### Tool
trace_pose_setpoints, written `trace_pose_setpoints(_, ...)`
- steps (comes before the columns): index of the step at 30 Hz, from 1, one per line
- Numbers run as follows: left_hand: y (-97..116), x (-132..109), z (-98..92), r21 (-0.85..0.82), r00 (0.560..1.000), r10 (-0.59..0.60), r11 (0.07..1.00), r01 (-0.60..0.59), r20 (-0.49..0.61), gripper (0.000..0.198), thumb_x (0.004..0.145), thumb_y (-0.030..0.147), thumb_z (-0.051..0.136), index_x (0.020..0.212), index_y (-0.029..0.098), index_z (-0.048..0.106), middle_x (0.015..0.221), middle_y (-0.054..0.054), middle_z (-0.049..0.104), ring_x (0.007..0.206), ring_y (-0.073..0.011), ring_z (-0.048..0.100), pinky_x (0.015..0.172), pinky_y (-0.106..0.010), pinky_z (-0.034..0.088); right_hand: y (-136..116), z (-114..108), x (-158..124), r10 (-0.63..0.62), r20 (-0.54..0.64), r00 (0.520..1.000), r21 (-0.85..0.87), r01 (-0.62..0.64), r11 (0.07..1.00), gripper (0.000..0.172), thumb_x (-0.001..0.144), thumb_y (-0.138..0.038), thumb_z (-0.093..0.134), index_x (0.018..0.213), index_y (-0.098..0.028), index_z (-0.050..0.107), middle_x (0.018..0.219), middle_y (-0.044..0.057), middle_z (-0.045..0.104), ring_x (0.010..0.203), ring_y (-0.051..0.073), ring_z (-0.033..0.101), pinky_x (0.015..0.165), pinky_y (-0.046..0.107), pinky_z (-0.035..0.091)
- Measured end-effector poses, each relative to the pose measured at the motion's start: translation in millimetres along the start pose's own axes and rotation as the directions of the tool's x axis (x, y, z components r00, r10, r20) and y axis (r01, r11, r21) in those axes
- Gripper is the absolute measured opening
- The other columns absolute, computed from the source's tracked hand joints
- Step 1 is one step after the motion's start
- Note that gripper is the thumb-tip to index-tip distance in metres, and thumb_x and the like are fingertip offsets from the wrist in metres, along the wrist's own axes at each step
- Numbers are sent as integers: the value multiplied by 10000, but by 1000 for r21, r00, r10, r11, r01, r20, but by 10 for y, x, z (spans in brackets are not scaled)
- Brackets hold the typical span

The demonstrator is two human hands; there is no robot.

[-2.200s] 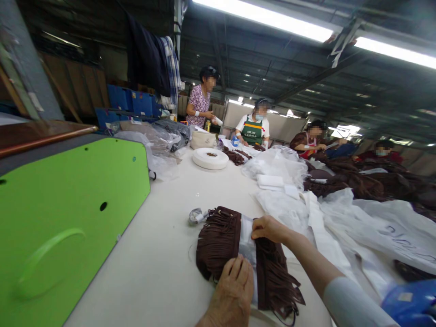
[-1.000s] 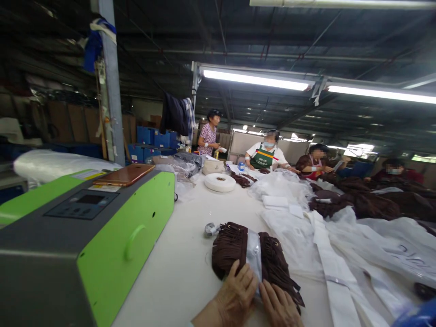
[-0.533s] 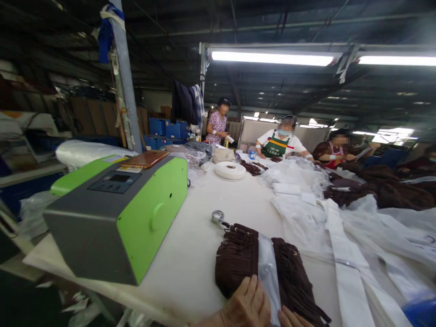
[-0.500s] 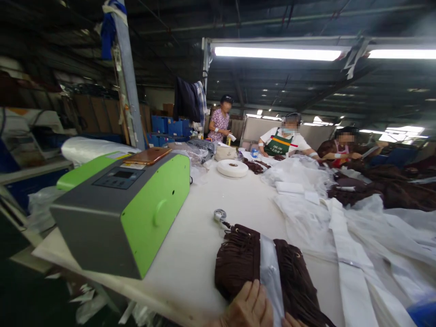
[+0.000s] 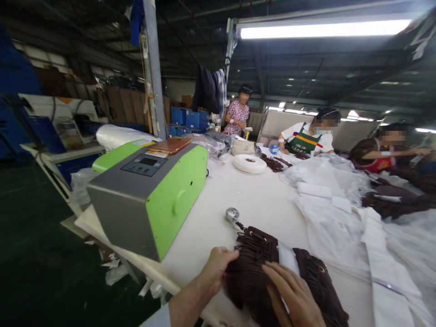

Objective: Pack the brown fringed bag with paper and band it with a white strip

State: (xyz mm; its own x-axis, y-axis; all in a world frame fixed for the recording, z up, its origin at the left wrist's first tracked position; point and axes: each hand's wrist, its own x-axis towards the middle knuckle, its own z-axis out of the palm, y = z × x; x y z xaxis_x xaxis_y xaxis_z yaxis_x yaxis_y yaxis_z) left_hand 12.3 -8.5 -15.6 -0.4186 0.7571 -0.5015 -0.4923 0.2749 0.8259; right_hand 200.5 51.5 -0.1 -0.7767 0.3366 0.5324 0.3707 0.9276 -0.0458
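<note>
A dark brown fringed bag lies on the white table near its front edge, with a pale translucent band around its middle. A ring-shaped metal piece in clear wrap is attached at its upper left corner. My left hand is at the bag's left side, thumb and fingers pinched on the fringe. Over the bag's front and the band lies my right hand, fingers stretched out and slightly apart, holding nothing.
A green and grey machine stands on the left, a brown phone-like slab on top. Behind are a white tape roll and crumpled plastic sheets. Three people are across the table, one in a green apron.
The view has swung left. My left hand has moved from the bag's lower front to its left side, and my right hand has come up over the bag.
</note>
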Motion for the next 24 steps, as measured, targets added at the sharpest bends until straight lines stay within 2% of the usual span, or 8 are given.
trace_pose_setpoints(2,-37,4,33,-15,997,76,997,-77,-27,266,436,317,641,592,139,521,544,19,533,551,-111,460,534,-235,345,-26,111,368,100,139,985,181,-125,976,351,833,-210,379,1151,-235,526,1139,45,616,1077,162,543,918,315,468)
trace_pose_setpoints(4,-96,16,27,-53,990,142,988,-142,-8,246,464,267,605,662,122,582,601,2,578,602,-127,497,582,-244,361,-37,229,673,148,292,945,292,-236,927,420,794,-119,331,1150,-226,525,1164,46,594,1123,153,491,977,347,418)
trace_pose_setpoints(8,-136,62,-19,-88,974,223,972,-218,45,271,511,210,543,754,122,624,635,1,596,626,-138,509,597,-252,352,-16,404,1074,74,523,849,338,-286,897,642,575,-27,351,1142,-264,538,1192,12,575,1168,158,427,997,379,354)
trace_pose_setpoints(11,-108,82,-28,-112,964,253,963,-243,79,269,529,214,537,769,127,622,649,5,592,664,-143,507,625,-251,357,14,451,1227,16,624,781,315,-270,910,523,586,-75,388,1011,-269,624,1052,10,649,1065,170,502,958,378,357)
trace_pose_setpoints(14,-100,92,-27,-76,972,229,971,-225,45,225,541,271,557,707,127,607,644,3,576,662,-143,488,624,-253,351,68,465,1289,-36,667,744,322,-244,915,346,649,-146,429,866,-250,678,880,6,698,915,174,573,900,352,383)
trace_pose_setpoints(17,-149,124,-42,33,976,219,975,-219,-2,205,569,337,528,601,138,564,568,22,501,584,-120,417,573,-254,311,155,496,1299,-33,695,718,374,-322,870,291,699,-205,439,847,-223,689,851,22,706,820,162,606,792,289,430)
trace_pose_setpoints(22,-289,199,-72,112,965,264,958,-262,4,205,570,352,501,545,149,509,513,41,410,549,-109,353,538,-256,265,265,520,1259,281,629,725,275,-545,792,320,746,-269,387,837,-184,683,749,50,689,715,179,599,703,303,434)
trace_pose_setpoints(24,-311,204,-71,112,962,272,956,-271,12,213,582,355,498,565,144,523,526,35,430,553,-112,363,541,-256,277,246,494,1213,281,637,718,352,-595,722,327,757,-311,391,855,-190,678,764,40,686,733,181,597,711,304,439)
